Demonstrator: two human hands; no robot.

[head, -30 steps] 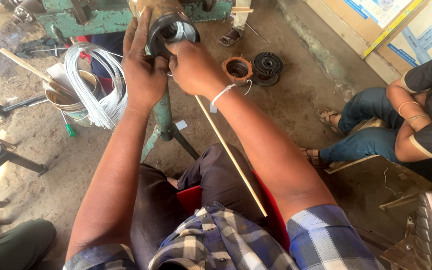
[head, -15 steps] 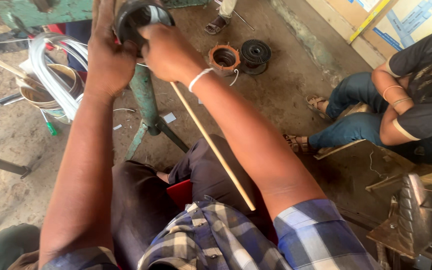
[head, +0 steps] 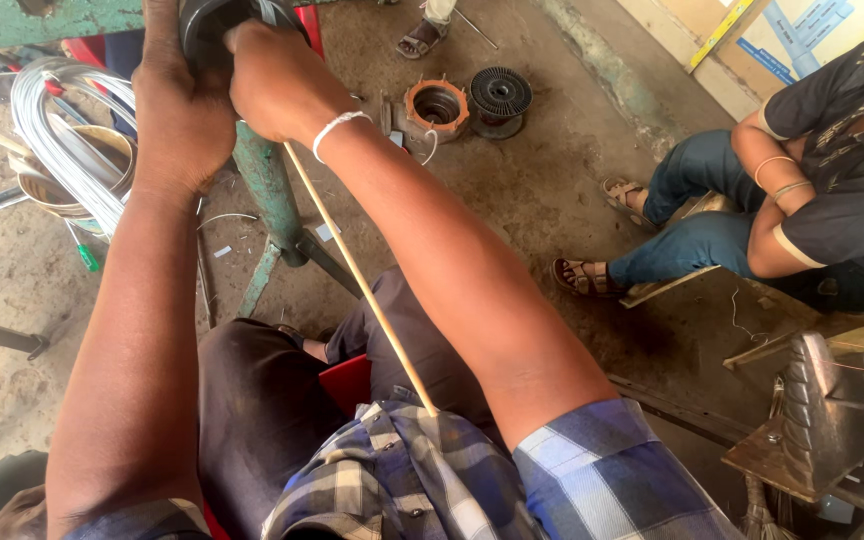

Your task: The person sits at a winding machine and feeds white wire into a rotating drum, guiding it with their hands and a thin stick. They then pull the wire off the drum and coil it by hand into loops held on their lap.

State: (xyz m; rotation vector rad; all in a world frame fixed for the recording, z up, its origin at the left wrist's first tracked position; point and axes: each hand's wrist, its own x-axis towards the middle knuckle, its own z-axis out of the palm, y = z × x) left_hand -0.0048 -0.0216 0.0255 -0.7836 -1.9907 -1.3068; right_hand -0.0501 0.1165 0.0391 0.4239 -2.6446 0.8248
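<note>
Both my hands are raised to a dark round motor part [head: 214, 22] mounted on a green metal stand [head: 270, 190] at the top of the view. My left hand [head: 180, 110] grips its left side, fingers wrapped up around it. My right hand [head: 277, 80] is closed over its right front, a white string bracelet on the wrist. A thin pale wooden stick [head: 362, 285] runs from under my right hand down to my checked shirt. What the fingers pinch inside the part is hidden.
A coil of silver wire [head: 62, 140] rests over a metal bowl [head: 42, 190] at left. An orange-rimmed stator [head: 436, 105] and a black spool [head: 500, 92] lie on the concrete floor. A seated person [head: 802, 190] is at right. Metal tools [head: 832, 420] stand lower right.
The view has tilted down and left, so the motor part now sits at the top edge. Both hands stay clamped on it, with small shifts of the fingers.
</note>
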